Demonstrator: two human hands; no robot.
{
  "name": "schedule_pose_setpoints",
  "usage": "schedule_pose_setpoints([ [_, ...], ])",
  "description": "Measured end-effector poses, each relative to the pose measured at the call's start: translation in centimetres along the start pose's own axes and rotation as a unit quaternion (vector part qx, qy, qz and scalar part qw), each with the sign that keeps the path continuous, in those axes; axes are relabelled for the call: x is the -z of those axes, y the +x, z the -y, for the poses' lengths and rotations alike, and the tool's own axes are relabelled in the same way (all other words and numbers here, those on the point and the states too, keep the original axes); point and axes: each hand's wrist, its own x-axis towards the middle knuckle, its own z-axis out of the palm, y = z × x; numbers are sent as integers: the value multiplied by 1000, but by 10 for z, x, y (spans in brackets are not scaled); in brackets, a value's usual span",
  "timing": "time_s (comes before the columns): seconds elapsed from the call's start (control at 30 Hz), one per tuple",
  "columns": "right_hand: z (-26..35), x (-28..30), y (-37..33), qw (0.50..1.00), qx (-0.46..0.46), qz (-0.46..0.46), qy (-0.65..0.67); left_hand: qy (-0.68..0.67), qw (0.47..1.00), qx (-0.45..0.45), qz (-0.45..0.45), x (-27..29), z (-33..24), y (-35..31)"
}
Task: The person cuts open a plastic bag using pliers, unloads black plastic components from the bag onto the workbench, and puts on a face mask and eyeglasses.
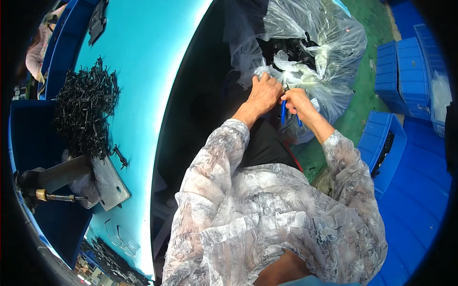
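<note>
Two blue tool handles grasped in the right hand, at the clear plastic bag, left hand curled just beside, its fingers' hold I cannot tell from afar

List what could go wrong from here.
The blue-handled tool in the right hand is close to the left hand; a slip could nip a finger.
The thin clear plastic bag lies right by both hands and might snag or tear.
The loose heap of black parts on the teal table could scatter if bumped.
</note>
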Motion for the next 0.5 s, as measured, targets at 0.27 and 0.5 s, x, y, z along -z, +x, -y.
schedule_pose_setpoints([
  [0.27, 13, 25, -13, 985, -25, 162, -48, 8, 999, 18, -30, 2, -6, -2],
  [0.5, -7, 17, -15, 993, -22, 109, -25, 23, 999, 16, -18, 2, -8, -4],
])
